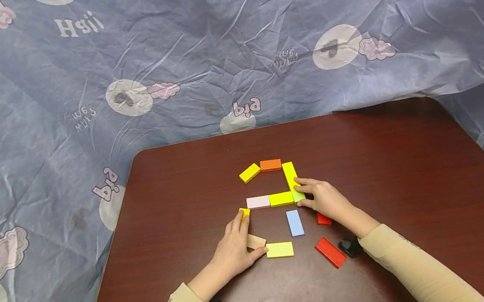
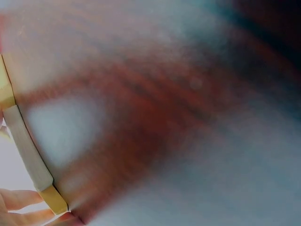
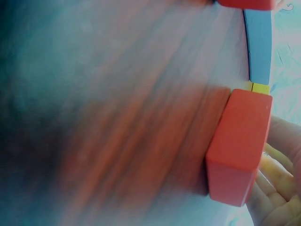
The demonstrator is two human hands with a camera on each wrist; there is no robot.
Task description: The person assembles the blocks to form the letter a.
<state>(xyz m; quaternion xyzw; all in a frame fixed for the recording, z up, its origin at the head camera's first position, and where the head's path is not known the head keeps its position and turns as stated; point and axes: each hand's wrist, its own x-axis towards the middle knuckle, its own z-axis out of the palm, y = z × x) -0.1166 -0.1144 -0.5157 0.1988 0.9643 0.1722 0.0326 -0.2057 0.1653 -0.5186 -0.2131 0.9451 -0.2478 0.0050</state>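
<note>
In the head view, my left hand lies over the near left of an arrangement of flat blocks. Its fingertips touch a yellow block, and its thumb reaches the joint between a bare-wood block and a pale yellow block. The left wrist view shows fingers beside the yellow block, in line with the wood one. My right hand touches the right side of a long yellow block, its thumb by a green block. A pink block and a bright yellow block run left from the green one.
Beyond lie a tilted yellow block and an orange block. A blue block sits between the hands. Two red blocks lie near the right forearm, one nearer, the other partly under the hand. A printed cloth hangs behind the brown table.
</note>
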